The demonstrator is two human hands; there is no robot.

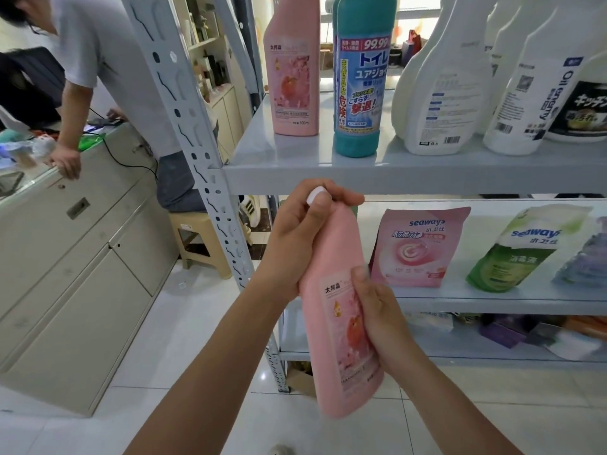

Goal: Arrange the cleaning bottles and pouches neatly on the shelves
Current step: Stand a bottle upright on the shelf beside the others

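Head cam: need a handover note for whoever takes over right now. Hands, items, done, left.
Left hand: grips the neck of the held pink bottle, just under its white cap.
Right hand: holds the bottle's lower body.
The bottle is tilted, in front of the rack and below the upper shelf.
Done: a matching pink bottle, teal bottle and white spray bottles stand on the upper shelf. The pink pouch, green pouch and purple pouch stand on the middle shelf.
Left: shelve the held bottle, probably beside its twin. The lower shelf is too blurred to judge.
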